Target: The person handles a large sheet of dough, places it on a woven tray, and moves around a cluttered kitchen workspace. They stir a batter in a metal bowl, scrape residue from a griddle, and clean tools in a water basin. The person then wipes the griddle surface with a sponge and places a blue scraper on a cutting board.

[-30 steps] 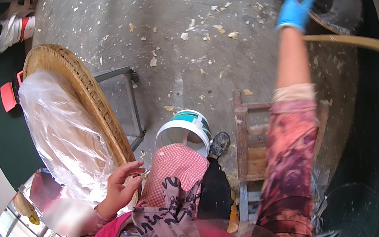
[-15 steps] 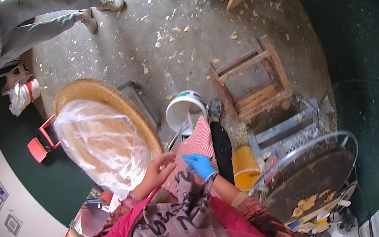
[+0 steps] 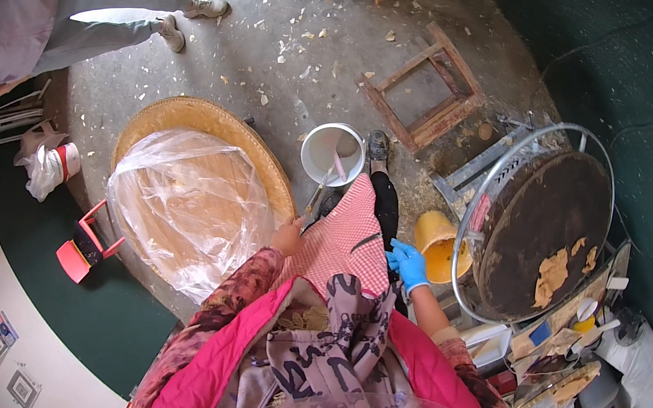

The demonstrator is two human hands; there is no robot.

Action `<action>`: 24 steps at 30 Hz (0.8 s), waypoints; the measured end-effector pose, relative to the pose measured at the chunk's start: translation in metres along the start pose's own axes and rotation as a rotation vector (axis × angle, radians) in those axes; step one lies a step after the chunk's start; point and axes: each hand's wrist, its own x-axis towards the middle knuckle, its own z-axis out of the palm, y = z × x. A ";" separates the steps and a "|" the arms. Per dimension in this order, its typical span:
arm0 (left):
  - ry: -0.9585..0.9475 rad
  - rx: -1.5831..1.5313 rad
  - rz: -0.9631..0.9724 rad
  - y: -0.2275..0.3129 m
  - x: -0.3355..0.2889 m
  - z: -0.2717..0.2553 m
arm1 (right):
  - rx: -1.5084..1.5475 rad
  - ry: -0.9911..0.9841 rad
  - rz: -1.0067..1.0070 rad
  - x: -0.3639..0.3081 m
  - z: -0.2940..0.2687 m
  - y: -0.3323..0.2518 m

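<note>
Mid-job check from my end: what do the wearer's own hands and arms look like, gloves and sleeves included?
The right hand wears a blue glove; no glove shows on the left hand. Both sleeves are mottled in dark and reddish-pink tones, and a pale cuff shows on the right. A bright pink garment frames the chest.

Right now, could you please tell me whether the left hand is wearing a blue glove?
No, the left hand is bare, and the blue glove is on the right hand.
</note>
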 end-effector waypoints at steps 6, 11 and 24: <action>-0.148 0.122 0.078 -0.068 -0.009 0.018 | -0.010 0.263 0.116 -0.059 -0.043 0.116; -0.115 0.399 0.173 -0.117 -0.014 0.011 | 0.151 0.321 0.161 -0.103 -0.043 0.239; -0.248 0.848 0.784 -0.011 0.016 0.015 | 0.322 0.438 -0.063 -0.195 0.040 0.351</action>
